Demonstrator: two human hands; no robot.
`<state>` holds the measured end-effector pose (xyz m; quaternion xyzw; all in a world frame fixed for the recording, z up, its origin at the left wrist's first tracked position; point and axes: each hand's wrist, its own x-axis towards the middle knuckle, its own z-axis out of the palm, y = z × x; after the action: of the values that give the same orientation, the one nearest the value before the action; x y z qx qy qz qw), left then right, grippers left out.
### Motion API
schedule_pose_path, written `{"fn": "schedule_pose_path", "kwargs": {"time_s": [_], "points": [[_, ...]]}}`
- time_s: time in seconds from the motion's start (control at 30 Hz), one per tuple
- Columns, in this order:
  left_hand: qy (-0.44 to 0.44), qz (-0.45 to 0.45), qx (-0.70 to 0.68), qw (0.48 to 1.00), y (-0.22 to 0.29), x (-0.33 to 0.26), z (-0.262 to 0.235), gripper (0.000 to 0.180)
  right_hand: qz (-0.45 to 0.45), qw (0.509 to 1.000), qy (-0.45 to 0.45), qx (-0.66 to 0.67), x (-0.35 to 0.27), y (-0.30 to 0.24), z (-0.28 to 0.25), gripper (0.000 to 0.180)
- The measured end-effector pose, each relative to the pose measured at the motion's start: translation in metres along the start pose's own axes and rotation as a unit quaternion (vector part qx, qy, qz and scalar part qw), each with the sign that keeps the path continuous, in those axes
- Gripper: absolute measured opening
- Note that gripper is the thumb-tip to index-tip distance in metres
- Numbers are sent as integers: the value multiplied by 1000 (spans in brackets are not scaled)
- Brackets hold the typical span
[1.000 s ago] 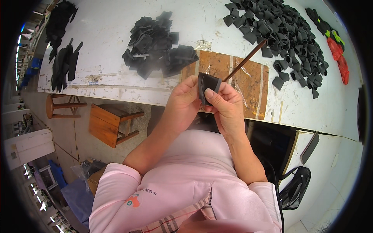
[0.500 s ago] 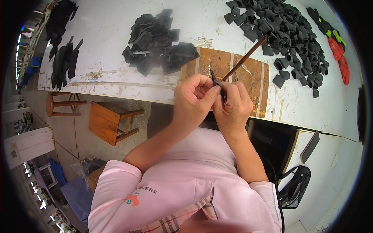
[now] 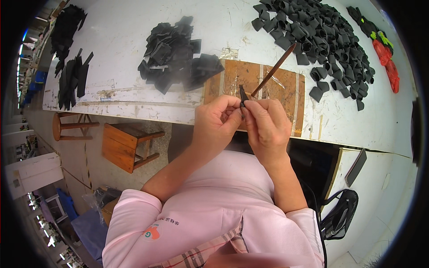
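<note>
1. Pinching a small black piece (image 3: 241, 94) between both sets of fingertips, the left hand (image 3: 216, 123) and the right hand (image 3: 267, 126) meet just above the near edge of the white worktable (image 3: 134, 53), over the brown board (image 3: 279, 91) taped to it.
2. Both hands are closed narrowly on the piece — thumbs and forefingers pressed together, the remaining fingers curled in. The piece stands edge-up, only its top showing above the knuckles.
3. A thin brown stick tool (image 3: 273, 69) slants up from behind the right hand; it seems to be tucked in that hand's grip, though the fingers hide its lower end.
4. To fold the piece well, I would judge that the pinch should stay close to the crease line, with both thumbs level so the edges meet square rather than skewed.
5. Keeping the work over the board gives a firm surface to press against if the crease needs setting.
6. A heap of flat black pieces (image 3: 176, 53) lies to the left of the board, and a spread of rolled black pieces (image 3: 313, 35) to the upper right — well apart, so the two kinds need not mix.
</note>
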<state>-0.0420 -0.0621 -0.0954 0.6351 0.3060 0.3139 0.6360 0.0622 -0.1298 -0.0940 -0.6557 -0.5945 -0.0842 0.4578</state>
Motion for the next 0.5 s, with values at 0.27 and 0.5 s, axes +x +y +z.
{"fn": "schedule_pose_path", "kwargs": {"time_s": [0.27, 0.5], "points": [[83, -99, -177, 976, 7, 13, 3, 21, 33, 998, 26, -51, -4, 21, 17, 17], [-32, -14, -125, 992, 17, 12, 2, 22, 464, 570, -43, 677, 4, 20, -17, 7]]}}
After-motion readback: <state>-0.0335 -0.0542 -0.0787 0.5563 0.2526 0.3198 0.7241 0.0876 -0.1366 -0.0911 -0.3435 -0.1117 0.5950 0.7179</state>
